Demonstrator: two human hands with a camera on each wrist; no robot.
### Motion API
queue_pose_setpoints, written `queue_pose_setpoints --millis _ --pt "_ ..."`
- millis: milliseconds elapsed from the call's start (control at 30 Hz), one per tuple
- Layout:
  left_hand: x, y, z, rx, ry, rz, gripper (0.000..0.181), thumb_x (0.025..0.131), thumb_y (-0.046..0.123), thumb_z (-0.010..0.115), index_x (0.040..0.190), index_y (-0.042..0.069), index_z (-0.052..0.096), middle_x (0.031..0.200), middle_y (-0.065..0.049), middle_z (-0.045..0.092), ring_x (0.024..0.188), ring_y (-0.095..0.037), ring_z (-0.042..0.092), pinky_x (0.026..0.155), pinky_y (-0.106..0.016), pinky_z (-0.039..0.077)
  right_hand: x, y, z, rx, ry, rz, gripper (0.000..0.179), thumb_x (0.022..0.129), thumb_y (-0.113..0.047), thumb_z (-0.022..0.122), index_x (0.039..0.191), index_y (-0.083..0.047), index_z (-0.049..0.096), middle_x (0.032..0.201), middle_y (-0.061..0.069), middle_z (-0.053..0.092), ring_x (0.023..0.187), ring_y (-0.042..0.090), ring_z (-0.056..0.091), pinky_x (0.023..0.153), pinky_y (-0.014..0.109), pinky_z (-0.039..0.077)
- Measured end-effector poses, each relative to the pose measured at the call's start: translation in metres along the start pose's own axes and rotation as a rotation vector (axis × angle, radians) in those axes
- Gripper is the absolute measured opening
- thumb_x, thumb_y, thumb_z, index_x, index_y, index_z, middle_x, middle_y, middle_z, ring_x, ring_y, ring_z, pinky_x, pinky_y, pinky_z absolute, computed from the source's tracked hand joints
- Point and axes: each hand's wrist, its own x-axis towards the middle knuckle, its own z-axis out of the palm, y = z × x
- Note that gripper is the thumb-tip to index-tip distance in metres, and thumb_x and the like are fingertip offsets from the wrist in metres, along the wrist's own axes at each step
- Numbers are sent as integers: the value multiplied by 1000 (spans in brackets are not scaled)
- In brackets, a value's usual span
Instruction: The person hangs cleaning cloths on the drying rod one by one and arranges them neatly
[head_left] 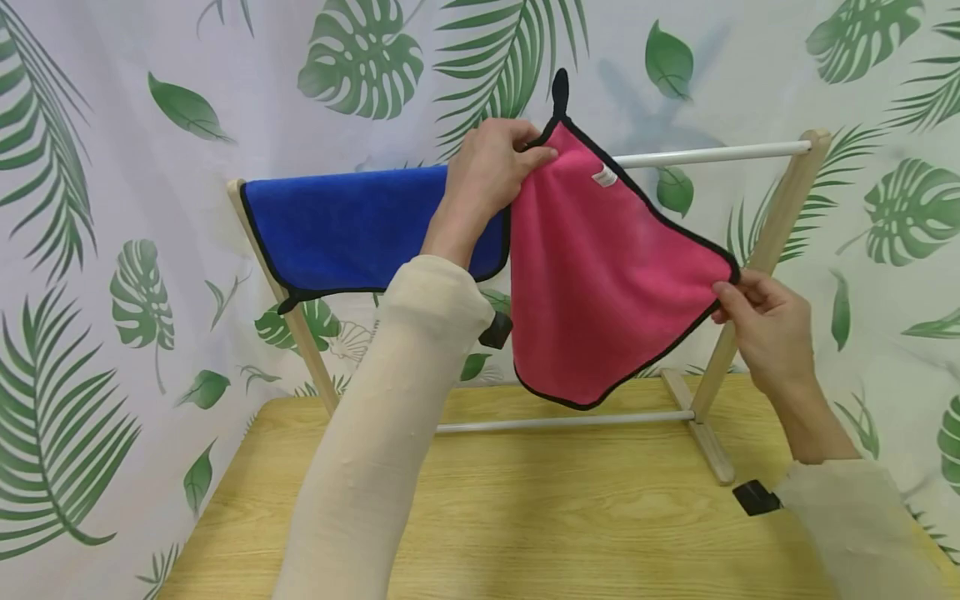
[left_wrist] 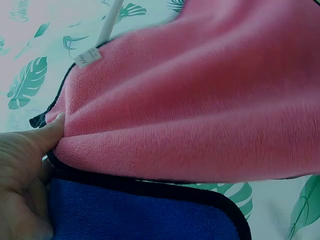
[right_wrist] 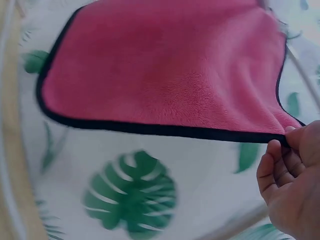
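Note:
A pink towel (head_left: 607, 275) with black edging, a small white label and a black corner loop hangs between both hands, in front of the rack's upper rail. My left hand (head_left: 491, 167) pinches its upper corner beside the loop, thumb on the pink face. Lower and to the right, my right hand (head_left: 772, 325) pinches another corner; the right wrist view shows thumb and fingers on the black edge (right_wrist: 200, 134). The towel's lower edge hangs loose. A blue towel (head_left: 352, 225) lies folded over the left half of the rail, partly behind my left hand and forearm.
The wooden rack (head_left: 780, 208) has a white upper rail (head_left: 712, 155) and a white lower bar (head_left: 570, 422), and stands on a wood-grain table (head_left: 562, 517). A leaf-print curtain (head_left: 187, 50) hangs close behind it.

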Motion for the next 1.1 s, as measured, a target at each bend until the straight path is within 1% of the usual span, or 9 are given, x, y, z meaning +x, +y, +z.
queue_pose_setpoints --millis 200,267,400,467,667,767,900,1000,1100 --pt "0 0 1 3 10 -1 26 103 42 63 119 24 73 94 4 63 84 -11 57 77 -29 42 28 -34 -19 35 131 -103 3 93 7 70 95 7 72 72 4 69 57 11 60 59 14 51" --pt "0 -1 2 3 15 1 25 103 42 63 118 23 72 94 3 63 84 -11 57 76 -29 42 39 -46 -25 -78 154 -128 6 95 5 69 94 1 74 73 0 69 57 9 60 61 13 50" --pt "0 -1 2 6 24 11 26 103 41 63 119 23 72 98 3 65 87 -11 57 76 -29 43 58 -66 -35 -351 162 -162 14 99 -2 65 95 -12 73 76 -10 67 62 4 58 64 10 48" --pt "1 -1 3 5 24 24 26 103 41 62 120 23 72 100 3 66 88 -11 58 76 -29 44 68 -75 -38 -420 155 -184 16 101 -4 63 96 -17 71 79 -13 66 63 3 56 65 9 47" --pt "2 -1 3 -7 17 44 26 104 38 62 120 21 72 103 1 67 89 -12 57 76 -28 45 93 -97 -38 -499 133 -216 20 103 -8 59 101 -25 68 87 -18 66 69 1 55 69 7 44" --pt "2 0 4 -6 25 45 24 104 36 63 120 20 72 104 1 68 90 -12 58 76 -28 46 103 -104 -36 -547 130 -199 18 104 -12 59 102 -29 67 86 -20 63 70 1 50 64 8 38" --pt "1 1 4 -36 15 66 24 104 33 63 121 18 72 107 0 70 92 -13 61 76 -26 48 115 -109 -35 -608 163 -177 20 103 -16 61 97 -35 65 85 -23 58 66 0 44 55 14 29" --pt "2 1 2 -58 25 72 22 104 30 64 118 15 73 106 -2 71 92 -14 62 76 -25 49 124 -109 -31 -606 163 -190 20 102 -15 62 95 -34 67 85 -24 60 66 -1 47 56 12 31" --pt "3 1 0 -61 49 72 21 104 28 65 117 14 73 105 -3 72 94 -14 62 76 -25 49 132 -109 -28 -597 138 -193 17 102 -16 62 97 -31 69 83 -24 61 69 -1 49 59 11 35"
